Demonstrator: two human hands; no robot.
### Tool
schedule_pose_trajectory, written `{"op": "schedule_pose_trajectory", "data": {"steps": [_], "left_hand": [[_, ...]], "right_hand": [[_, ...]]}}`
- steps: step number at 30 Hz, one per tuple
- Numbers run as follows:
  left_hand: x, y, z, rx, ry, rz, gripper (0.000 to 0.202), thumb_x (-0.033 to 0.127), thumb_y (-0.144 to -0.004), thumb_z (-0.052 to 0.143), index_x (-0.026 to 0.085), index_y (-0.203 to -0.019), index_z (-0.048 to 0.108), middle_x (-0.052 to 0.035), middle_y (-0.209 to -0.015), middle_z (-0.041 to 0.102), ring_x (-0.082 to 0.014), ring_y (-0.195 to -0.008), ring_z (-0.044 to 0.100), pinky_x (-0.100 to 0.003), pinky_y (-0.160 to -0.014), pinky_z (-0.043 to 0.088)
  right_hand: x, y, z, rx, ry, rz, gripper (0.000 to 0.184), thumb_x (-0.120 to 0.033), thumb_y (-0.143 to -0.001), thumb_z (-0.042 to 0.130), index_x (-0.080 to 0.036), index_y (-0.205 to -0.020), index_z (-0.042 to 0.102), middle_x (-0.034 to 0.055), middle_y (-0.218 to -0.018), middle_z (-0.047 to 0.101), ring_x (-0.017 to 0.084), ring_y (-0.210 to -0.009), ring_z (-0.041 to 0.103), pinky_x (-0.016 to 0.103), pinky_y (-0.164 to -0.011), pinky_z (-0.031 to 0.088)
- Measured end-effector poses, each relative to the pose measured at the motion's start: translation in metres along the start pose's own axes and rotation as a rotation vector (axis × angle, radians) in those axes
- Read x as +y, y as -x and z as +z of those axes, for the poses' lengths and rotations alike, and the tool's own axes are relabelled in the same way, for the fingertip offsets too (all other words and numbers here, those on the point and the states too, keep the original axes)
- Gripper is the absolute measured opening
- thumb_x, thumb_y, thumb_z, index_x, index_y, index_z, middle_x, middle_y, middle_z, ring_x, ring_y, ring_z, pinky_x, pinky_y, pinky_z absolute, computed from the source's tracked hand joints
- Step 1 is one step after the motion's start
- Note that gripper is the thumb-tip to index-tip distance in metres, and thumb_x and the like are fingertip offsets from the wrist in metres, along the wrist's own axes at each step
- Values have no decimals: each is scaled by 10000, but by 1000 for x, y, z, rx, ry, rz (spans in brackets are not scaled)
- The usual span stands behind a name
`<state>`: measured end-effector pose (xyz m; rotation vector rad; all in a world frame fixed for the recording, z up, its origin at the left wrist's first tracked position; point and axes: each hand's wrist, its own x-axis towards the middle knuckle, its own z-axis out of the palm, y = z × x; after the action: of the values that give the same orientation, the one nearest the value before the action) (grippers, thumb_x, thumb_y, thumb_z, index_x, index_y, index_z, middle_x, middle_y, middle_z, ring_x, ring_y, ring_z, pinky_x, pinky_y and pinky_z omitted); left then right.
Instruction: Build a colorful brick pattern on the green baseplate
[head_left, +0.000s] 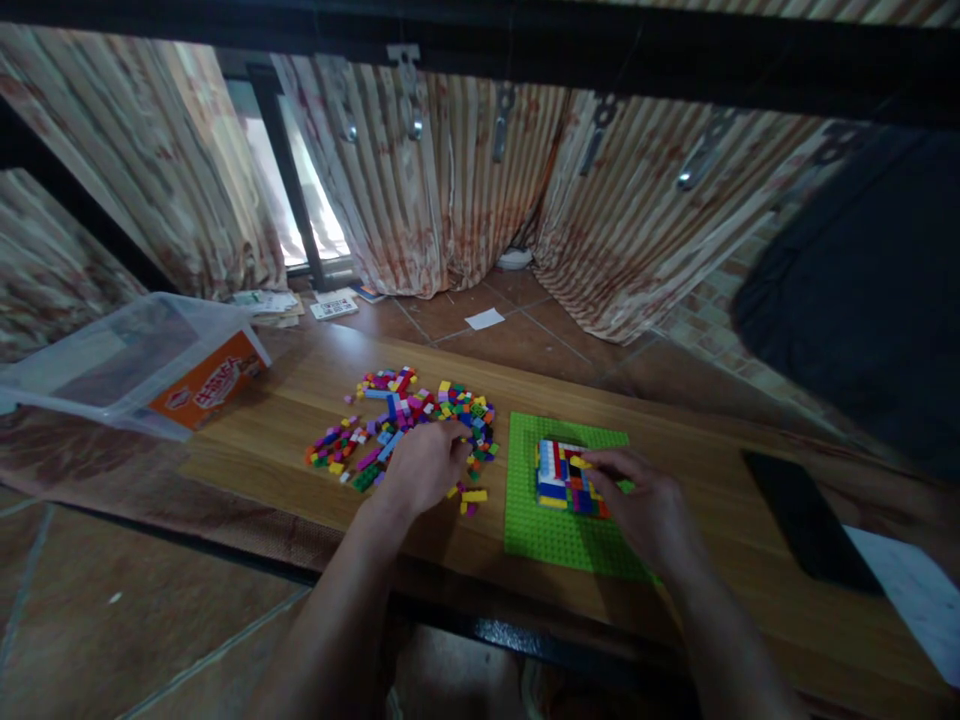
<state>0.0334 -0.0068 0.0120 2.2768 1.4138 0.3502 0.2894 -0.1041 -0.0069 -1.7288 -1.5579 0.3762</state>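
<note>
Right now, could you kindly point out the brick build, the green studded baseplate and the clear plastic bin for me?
Multicoloured brick build (564,480): head view, near its middle.
Green studded baseplate (551,538): head view, bare near part.
Clear plastic bin (212,383): head view, orange-labelled wall.

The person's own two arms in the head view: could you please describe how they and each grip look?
The left grip and right grip are bare hands, without gloves. The left forearm and right forearm narrow towards the wrist; no sleeve, watch or bracelet shows. It is too dim to tell about rings or small markings.
</note>
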Motion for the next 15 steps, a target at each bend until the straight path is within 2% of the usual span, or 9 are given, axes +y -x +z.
{"op": "schedule_pose_trajectory", "data": {"steps": [4, 7, 12, 15], "left_hand": [[-10, -1, -3, -9, 24, 37, 232, 164, -832, 497, 196, -832, 728, -33, -787, 720, -160, -718, 635, -232, -653, 420], [-16, 1, -3, -30, 62, 62, 242, 142, -805, 497, 194, -805, 733, -31, -812, 724, -156, -742, 638, -222, -665, 430], [-17, 5, -1, -112, 107, 94, 233, 164, -774, 534, 222, -842, 749, -16, -828, 734, -155, -749, 643, -223, -682, 451], [-19, 6, -3, -103, 108, 101, 221, 177, -793, 531, 213, -835, 745, -17, -803, 727, -155, -738, 640, -223, -674, 448]], "right_hand": [[-20, 7, 13, -67, -35, -52, 161, -328, -881, 570, -242, -905, 704, 32, -1009, 719, 197, -940, 667, 325, -838, 501], [-37, 12, 32, -116, -13, -124, 144, -303, -901, 567, -248, -901, 700, 17, -930, 719, 180, -878, 665, 308, -798, 498], [-50, 15, 65, -77, 173, -249, 123, -262, -903, 582, -235, -873, 698, 26, -847, 710, 187, -820, 647, 306, -754, 471], [-52, 14, 76, -64, 294, -272, 111, -268, -896, 603, -231, -851, 698, 29, -822, 708, 196, -805, 639, 307, -741, 452]]}}
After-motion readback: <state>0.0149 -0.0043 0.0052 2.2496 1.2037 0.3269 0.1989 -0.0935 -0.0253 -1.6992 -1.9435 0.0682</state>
